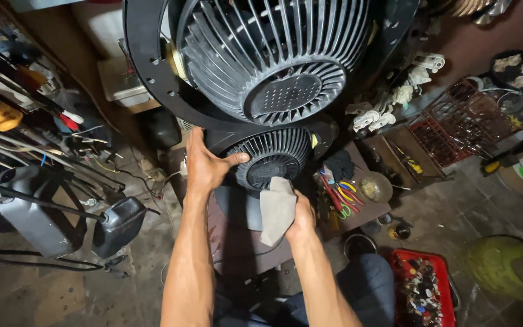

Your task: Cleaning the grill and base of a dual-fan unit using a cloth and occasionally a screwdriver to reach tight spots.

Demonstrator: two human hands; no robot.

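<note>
Looming closest, the black fan housing [225, 115] is tilting over the low table [237, 242]. Left hand [204, 163] is bracing its lower round grille [270, 163], fingers spread; right hand [301, 215] is pinching a grey cloth [276, 209] against it.

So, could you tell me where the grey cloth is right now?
The grey cloth is at centre frame, gripped in the right hand just below the small round fan grille.
</note>
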